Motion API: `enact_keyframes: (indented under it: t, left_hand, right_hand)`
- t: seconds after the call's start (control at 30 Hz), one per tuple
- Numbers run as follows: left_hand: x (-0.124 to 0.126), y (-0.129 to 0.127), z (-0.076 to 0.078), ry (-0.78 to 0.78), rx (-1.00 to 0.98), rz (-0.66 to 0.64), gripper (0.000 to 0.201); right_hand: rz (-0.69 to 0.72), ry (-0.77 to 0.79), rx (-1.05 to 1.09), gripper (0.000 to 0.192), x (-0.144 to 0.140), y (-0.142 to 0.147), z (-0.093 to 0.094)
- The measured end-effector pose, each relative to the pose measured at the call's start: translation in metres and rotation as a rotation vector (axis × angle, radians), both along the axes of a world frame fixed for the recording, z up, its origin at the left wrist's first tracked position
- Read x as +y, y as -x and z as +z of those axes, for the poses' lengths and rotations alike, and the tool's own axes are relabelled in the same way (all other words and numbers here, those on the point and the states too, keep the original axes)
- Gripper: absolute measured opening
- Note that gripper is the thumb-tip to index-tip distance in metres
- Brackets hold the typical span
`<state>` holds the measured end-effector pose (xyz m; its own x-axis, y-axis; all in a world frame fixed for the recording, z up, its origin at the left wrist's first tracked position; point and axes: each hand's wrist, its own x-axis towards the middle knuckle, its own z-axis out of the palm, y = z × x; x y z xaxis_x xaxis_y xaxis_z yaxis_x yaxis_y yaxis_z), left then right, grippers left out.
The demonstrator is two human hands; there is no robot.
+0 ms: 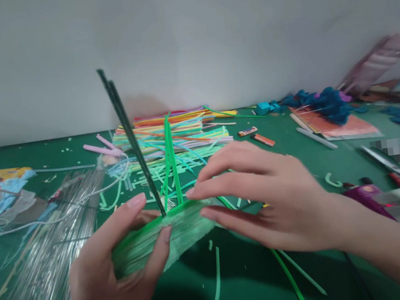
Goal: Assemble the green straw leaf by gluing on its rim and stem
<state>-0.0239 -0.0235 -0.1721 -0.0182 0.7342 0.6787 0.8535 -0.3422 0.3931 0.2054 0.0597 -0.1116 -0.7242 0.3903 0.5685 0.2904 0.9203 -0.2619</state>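
My left hand [107, 262] is closed around a pleated, translucent green strip [192, 230] with a brighter green upper edge, its thumb in front and its fingers mostly hidden behind. Two thin dark stems [132, 139] rise from that edge, leaning left. Bright green narrow strips [172, 159] stand up just behind it; whether they are attached I cannot tell. My right hand [261, 191] pinches the strip's right end, fingertips on the upper edge and thumb on the near face.
Coloured pipe cleaners [182, 127] lie piled at the back. Clear thin rods [59, 239] spread at left near a yellow glue gun [10, 173]. Scissors [383, 159], a purple tool [368, 198] and an orange packet [341, 122] sit at right. Green offcuts [217, 286] are scattered in front.
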Motion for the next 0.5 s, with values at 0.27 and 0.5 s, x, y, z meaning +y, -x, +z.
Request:
enact_keyframes:
  t: [0.27,0.5]
  left_hand:
    - [-0.001,0.0,0.001,-0.008,0.044,-0.004,0.046]
    - [0.001,0.001,-0.001,-0.047,0.037,0.007,0.042]
  right_hand:
    - [0.051,0.33,-0.051,0.011,0.007,0.025,0.006]
    - [0.033,0.416,-0.06,0.009,0.005,0.029,0.012]
